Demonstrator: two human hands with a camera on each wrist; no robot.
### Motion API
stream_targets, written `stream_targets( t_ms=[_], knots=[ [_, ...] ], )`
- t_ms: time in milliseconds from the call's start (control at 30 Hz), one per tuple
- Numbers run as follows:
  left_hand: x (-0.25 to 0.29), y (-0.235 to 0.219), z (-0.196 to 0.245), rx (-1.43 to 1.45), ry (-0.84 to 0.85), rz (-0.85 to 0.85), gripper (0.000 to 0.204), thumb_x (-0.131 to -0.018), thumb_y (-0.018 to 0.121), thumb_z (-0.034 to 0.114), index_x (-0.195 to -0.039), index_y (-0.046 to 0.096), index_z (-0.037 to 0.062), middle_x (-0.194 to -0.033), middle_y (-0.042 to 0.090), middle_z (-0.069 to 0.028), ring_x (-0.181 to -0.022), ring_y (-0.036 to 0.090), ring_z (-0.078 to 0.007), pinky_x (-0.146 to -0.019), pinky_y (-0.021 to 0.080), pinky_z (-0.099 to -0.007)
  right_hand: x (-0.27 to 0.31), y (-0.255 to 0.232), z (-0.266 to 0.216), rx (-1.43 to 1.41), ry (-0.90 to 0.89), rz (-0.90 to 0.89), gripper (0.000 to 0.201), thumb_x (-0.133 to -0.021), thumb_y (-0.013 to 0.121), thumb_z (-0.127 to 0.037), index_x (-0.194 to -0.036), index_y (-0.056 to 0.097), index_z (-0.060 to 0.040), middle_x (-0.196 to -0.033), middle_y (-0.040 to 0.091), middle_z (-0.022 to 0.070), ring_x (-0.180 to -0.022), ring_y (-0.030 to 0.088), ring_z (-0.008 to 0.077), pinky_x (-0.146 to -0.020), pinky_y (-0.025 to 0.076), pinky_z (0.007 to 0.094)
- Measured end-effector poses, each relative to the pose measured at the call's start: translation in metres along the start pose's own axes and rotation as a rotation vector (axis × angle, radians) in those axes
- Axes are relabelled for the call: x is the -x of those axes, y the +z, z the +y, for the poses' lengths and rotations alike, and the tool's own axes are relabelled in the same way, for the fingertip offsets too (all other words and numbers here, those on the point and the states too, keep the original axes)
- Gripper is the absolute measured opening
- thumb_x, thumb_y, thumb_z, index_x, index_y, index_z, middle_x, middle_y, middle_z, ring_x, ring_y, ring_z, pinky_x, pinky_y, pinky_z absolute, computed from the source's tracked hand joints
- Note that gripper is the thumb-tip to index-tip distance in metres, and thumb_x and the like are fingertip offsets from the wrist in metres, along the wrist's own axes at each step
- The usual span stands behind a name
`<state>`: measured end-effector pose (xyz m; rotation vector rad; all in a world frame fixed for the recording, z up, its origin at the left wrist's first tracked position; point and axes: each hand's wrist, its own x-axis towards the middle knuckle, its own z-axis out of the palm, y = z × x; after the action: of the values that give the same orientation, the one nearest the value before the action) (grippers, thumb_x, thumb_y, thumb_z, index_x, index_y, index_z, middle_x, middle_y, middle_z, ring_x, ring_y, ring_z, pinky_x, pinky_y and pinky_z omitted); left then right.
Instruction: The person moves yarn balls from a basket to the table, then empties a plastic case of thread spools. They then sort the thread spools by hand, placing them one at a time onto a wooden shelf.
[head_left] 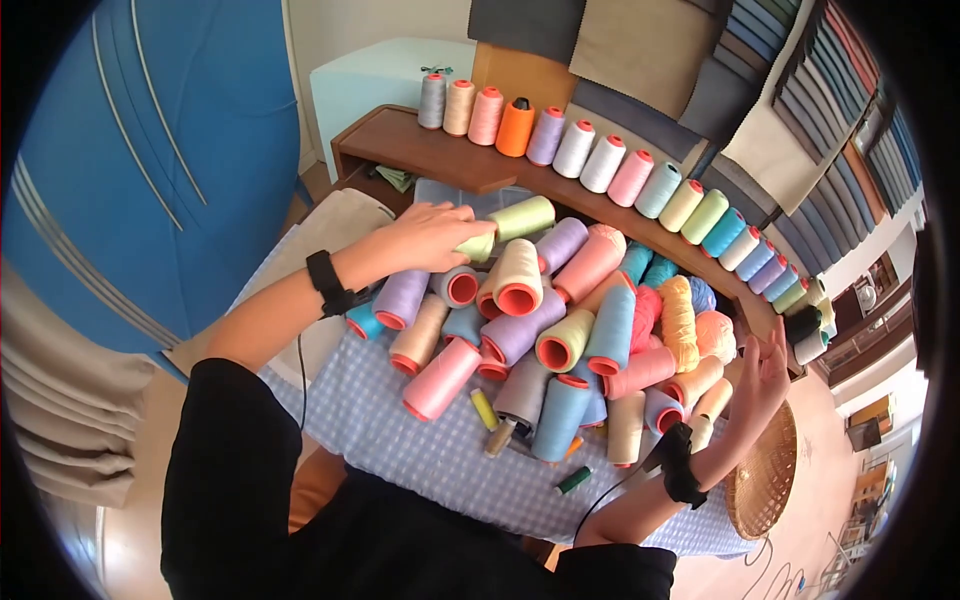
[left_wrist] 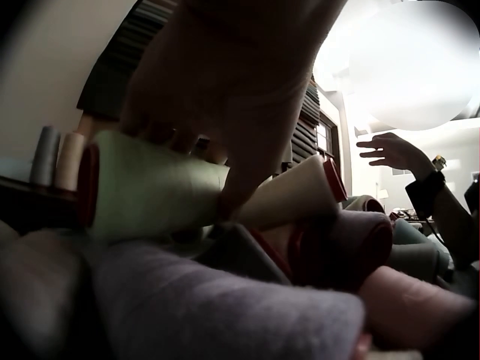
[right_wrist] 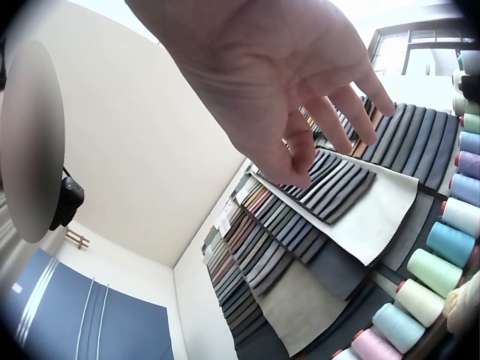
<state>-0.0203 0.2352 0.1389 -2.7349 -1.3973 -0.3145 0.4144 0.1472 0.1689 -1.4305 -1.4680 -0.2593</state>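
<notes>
At the back left of a heap of thread cones, my left hand (head_left: 425, 240) holds a light green thread cone (left_wrist: 150, 187). In the left wrist view its fingers reach over the far side and the thumb lies at the near end. A second light green cone (head_left: 524, 216) lies just right of the fingers. Around them lie a lilac cone (head_left: 402, 297), a cream cone (head_left: 518, 275) and a pink cone (head_left: 592, 262). My right hand (head_left: 762, 375) is raised beside the heap's right edge, fingers loosely extended, holding nothing; the right wrist view shows its palm (right_wrist: 255, 82).
A curved brown shelf (head_left: 400, 135) behind the heap carries a row of upright thread cones. Yarn skeins (head_left: 679, 320) lie at the heap's right. Small spools (head_left: 574, 480) sit on the checked cloth (head_left: 400, 440). A wicker basket (head_left: 765, 480) stands at the right. Fabric swatches (head_left: 640, 60) hang behind.
</notes>
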Motion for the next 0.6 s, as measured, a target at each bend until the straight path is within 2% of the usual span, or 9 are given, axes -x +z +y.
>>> stream_targets(
  t_ms=[133,200,267,333,400,433,500,533,600],
  knots=[
    [-0.033,0.030,-0.029,0.378,0.175,-0.070,0.042,-0.072,0.066,0.017,-0.112,0.058,0.0072,-0.111,0.061,-0.0124,-0.100,0.060,-0.0275,-0.085,0.047,-0.0365,-0.001,-0.005,-0.008,0.003,0.169,-0.084,0.024,-0.090,0.056,-0.014,-0.103,0.062,0.0053,-0.109,0.063,0.0081,-0.088,0.057,0.0079,-0.083,0.043,0.0231],
    [-0.045,0.003,-0.031,0.472,0.082,-0.144,0.038,-0.072,0.067,0.019,-0.107,0.061,0.0046,-0.111,0.062,-0.0146,-0.100,0.060,-0.0286,-0.086,0.048,-0.0350,-0.001,-0.004,-0.014,-0.056,0.251,-0.067,0.018,-0.085,0.059,-0.011,-0.075,0.056,0.0033,-0.105,0.066,0.0144,-0.093,0.061,0.0179,-0.089,0.042,0.0330],
    [-0.062,-0.021,-0.048,0.539,-0.178,-0.009,0.038,-0.072,0.068,0.021,-0.105,0.061,0.0052,-0.099,0.065,-0.0155,-0.094,0.063,-0.0284,-0.083,0.049,-0.0352,0.000,-0.002,-0.012,-0.059,0.238,-0.043,0.014,-0.085,0.059,-0.010,-0.082,0.059,0.0037,-0.101,0.067,0.0136,-0.089,0.060,0.0166,-0.088,0.042,0.0321],
    [-0.090,-0.027,-0.093,0.227,-0.261,0.230,0.041,-0.072,0.068,0.023,-0.109,0.059,0.0075,-0.101,0.063,-0.0160,-0.097,0.061,-0.0275,-0.085,0.048,-0.0350,0.000,-0.002,-0.015,-0.063,0.220,-0.018,0.014,-0.085,0.059,-0.009,-0.088,0.062,0.0041,-0.098,0.068,0.0127,-0.086,0.060,0.0154,-0.086,0.043,0.0313],
    [-0.115,-0.022,-0.137,-0.003,-0.428,0.565,0.052,-0.069,0.071,0.026,-0.117,0.055,0.0117,-0.108,0.060,-0.0139,-0.110,0.053,-0.0310,-0.088,0.046,-0.0413,-0.001,-0.009,-0.026,0.016,0.229,-0.120,0.026,-0.090,0.056,-0.013,-0.110,0.061,0.0034,-0.101,0.065,0.0077,-0.091,0.057,0.0097,-0.083,0.043,0.0247],
    [-0.125,-0.024,-0.146,-0.005,-0.422,0.576,0.052,-0.069,0.071,0.026,-0.117,0.055,0.0117,-0.108,0.060,-0.0139,-0.110,0.053,-0.0310,-0.088,0.046,-0.0413,0.000,-0.009,-0.030,-0.013,0.261,-0.111,0.025,-0.091,0.055,-0.012,-0.110,0.061,0.0036,-0.102,0.065,0.0088,-0.093,0.058,0.0116,-0.087,0.043,0.0266],
    [-0.144,-0.032,-0.163,-0.035,-0.744,0.437,0.066,-0.065,0.073,0.035,-0.124,0.051,0.0169,-0.117,0.055,-0.0136,-0.123,0.038,-0.0367,-0.090,0.043,-0.0487,0.000,-0.011,-0.041,0.054,0.295,-0.108,0.025,-0.090,0.055,-0.011,-0.110,0.061,0.0039,-0.102,0.065,0.0090,-0.095,0.058,0.0127,-0.089,0.042,0.0276],
    [-0.153,-0.032,-0.179,-0.035,-0.740,0.450,0.066,-0.065,0.073,0.035,-0.124,0.051,0.0169,-0.117,0.055,-0.0136,-0.123,0.038,-0.0367,-0.090,0.043,-0.0487,-0.002,-0.013,-0.046,0.107,0.337,-0.125,0.025,-0.090,0.055,-0.011,-0.110,0.061,0.0043,-0.102,0.065,0.0095,-0.098,0.058,0.0142,-0.092,0.041,0.0287],
    [-0.163,-0.023,-0.212,0.054,-0.619,0.209,0.074,-0.060,0.074,0.041,-0.126,0.052,0.0142,-0.118,0.055,-0.0195,-0.125,0.030,-0.0465,-0.098,0.036,-0.0538,-0.004,-0.014,-0.046,0.165,0.376,-0.141,0.025,-0.090,0.055,-0.010,-0.110,0.061,0.0046,-0.103,0.065,0.0099,-0.100,0.058,0.0156,-0.094,0.039,0.0298]
  ],
)
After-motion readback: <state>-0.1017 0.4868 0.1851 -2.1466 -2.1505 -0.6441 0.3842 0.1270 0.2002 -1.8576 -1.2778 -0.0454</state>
